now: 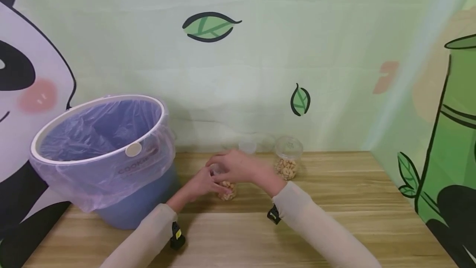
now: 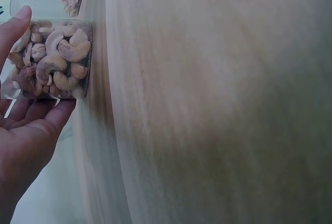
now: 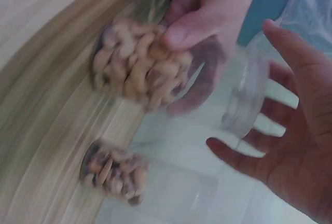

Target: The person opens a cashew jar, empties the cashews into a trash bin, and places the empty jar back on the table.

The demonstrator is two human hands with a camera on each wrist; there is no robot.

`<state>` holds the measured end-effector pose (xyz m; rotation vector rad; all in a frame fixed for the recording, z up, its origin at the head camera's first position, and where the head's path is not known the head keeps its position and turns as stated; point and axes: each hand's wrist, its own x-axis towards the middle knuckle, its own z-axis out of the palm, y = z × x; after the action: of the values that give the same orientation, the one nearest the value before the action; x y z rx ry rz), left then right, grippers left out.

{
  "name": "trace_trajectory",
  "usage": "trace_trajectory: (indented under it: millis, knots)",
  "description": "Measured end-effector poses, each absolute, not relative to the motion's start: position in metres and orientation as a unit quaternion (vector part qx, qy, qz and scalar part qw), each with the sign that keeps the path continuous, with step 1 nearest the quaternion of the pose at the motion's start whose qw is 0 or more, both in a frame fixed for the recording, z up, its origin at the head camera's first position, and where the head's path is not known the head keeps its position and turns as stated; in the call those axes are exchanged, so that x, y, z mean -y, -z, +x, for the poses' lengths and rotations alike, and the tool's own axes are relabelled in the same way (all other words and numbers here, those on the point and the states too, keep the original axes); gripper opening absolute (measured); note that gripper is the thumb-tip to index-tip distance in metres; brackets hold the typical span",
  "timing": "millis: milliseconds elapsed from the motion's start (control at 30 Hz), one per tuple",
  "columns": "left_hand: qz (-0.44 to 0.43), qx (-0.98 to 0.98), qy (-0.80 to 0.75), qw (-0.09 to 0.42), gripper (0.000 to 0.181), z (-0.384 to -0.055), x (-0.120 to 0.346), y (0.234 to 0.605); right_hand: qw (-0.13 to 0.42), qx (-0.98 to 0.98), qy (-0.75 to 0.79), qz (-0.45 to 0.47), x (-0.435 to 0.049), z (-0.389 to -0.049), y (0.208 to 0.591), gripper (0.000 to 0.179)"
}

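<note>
My left hand (image 1: 202, 183) grips a small clear jar (image 1: 227, 192) of cashews low over the wooden table. Its thumb (image 3: 179, 35) lies along one side, with the other fingers behind. In the left wrist view the cashews (image 2: 52, 60) fill the jar's lower part. My right hand (image 3: 306, 141) is spread around the jar's clear top (image 3: 249, 94), thumb and fingers wide apart; contact with it is hard to tell. To the right stands a second clear jar (image 1: 289, 158), upright, partly filled with cashews. A small translucent round thing (image 1: 247, 146) shows behind my right hand, its lower part hidden.
A blue bin (image 1: 137, 202) with a pale rim and a thin plastic liner stands at the left, close to my left hand. Behind the wooden table (image 1: 334, 202) hangs a pale green printed backdrop (image 1: 241, 73). Another printed panel borders the right side.
</note>
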<state>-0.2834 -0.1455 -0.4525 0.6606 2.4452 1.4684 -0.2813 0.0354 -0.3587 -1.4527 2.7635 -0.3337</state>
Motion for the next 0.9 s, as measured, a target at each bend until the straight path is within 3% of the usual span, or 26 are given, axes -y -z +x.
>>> trace_trajectory:
  millis: [267, 467, 733, 900]
  knots:
    - [0.225, -0.796, -0.549, 0.121, 0.046, -0.279, 0.149, 0.456, 0.000, -0.943, 0.106, -0.316, -0.012, -0.257, 0.356, 0.063]
    - [0.242, -0.800, -0.540, 0.101, 0.054, -0.278, 0.152, 0.454, -0.003, -0.960, 0.142, -0.241, -0.001, -0.250, 0.363, 0.057]
    - [0.230, -0.819, -0.515, 0.108, 0.036, -0.281, 0.151, 0.455, -0.052, -0.952, 0.098, -0.286, -0.007, -0.251, 0.368, 0.049]
    - [0.242, -0.801, -0.536, 0.111, 0.038, -0.281, 0.147, 0.455, -0.051, -0.945, 0.099, -0.308, -0.013, -0.254, 0.366, 0.040]
